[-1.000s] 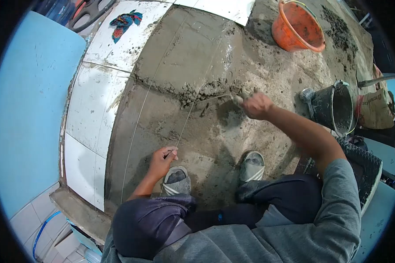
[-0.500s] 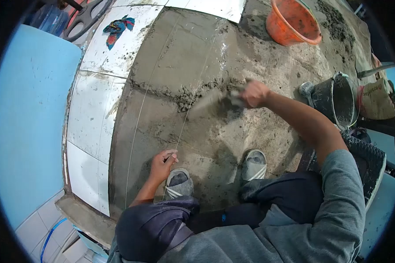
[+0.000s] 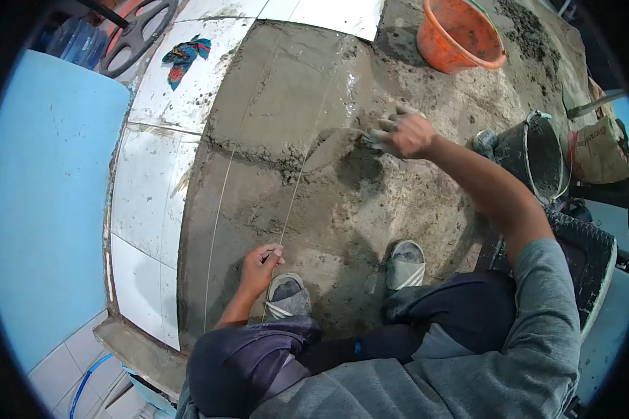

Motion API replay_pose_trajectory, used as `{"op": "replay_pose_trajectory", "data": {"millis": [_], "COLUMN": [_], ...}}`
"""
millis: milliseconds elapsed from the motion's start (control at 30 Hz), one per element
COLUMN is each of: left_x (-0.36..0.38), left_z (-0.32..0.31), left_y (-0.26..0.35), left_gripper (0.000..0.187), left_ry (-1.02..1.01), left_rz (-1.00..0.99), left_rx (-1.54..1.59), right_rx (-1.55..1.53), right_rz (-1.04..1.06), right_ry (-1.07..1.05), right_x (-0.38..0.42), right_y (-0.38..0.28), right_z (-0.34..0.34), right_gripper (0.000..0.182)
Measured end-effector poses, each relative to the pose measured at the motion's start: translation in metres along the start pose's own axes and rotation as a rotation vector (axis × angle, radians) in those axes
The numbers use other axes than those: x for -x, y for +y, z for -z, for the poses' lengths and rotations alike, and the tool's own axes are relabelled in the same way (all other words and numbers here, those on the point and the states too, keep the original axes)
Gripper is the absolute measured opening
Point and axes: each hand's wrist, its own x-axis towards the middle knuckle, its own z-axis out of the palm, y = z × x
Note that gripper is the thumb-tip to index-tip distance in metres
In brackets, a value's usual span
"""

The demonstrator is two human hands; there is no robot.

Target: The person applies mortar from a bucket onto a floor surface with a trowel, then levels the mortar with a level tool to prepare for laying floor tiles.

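Observation:
My right hand [image 3: 407,135] is closed round the handle of a trowel. The trowel's mortar-coated blade [image 3: 334,149] points left and lies at the ragged ridge of wet mortar [image 3: 286,162]. Down at the left, near my left sandal [image 3: 287,296], my left hand [image 3: 258,271] pinches a thin string [image 3: 291,200] between thumb and fingers. That string runs up across the mortar bed [image 3: 279,77]. A second string [image 3: 218,209] stretches roughly alongside it, further left. Beyond the ridge the mortar looks smooth; nearer to me the surface is rougher.
White tiles [image 3: 143,192] line the left side by a light blue wall [image 3: 49,195]. A patterned cloth [image 3: 184,59] lies on one tile. An orange bucket [image 3: 454,52] stands at the upper right. Further right are a black bucket [image 3: 517,155] and a sack [image 3: 601,152].
The trowel, blurred earlier, now shows more clearly at the ridge. My right hand has shifted slightly up. My left hand keeps its pinch on the string, and the view has tilted a little.

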Motion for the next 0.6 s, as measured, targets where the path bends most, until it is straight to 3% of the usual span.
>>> {"op": "replay_pose_trajectory", "data": {"millis": [33, 133, 267, 367, 467, 567, 600], "left_x": [-0.001, 0.0, 0.002, 0.006, 0.006, 0.006, 0.006], "left_z": [0.001, 0.003, 0.0, -0.002, -0.001, 0.001, 0.001], "left_y": [-0.001, 0.0, -0.01, 0.0, 0.005, 0.002, 0.002], "left_gripper": [0.029, 0.027, 0.028, 0.03, 0.03, 0.03, 0.031], "left_ry": [-0.003, -0.027, -0.055, -0.059, -0.046, -0.057, -0.057], "left_rz": [0.005, 0.018, -0.052, -0.043, -0.032, -0.027, -0.033], "left_rx": [0.008, 0.008, -0.017, -0.033, -0.083, -0.053, -0.057], "right_rx": [0.038, -0.077, -0.42, -0.671, -0.545, -0.634, -0.709], "right_rz": [0.043, -0.068, -0.043, 0.021, 0.067, 0.056, 0.04], "right_ry": [0.034, -0.284, -0.154, -0.171, -0.321, -0.462, -0.416], "right_x": [0.005, 0.02, 0.031, 0.022, 0.0, -0.013, -0.013], "right_y": [-0.001, -0.041, -0.122, -0.158, -0.164, -0.165, -0.168], "right_z": [-0.001, 0.014, -0.046, -0.026, 0.001, 0.021, 0.019], "right_gripper": [0.049, 0.054, 0.049, 0.044, 0.048, 0.049, 0.05]}}
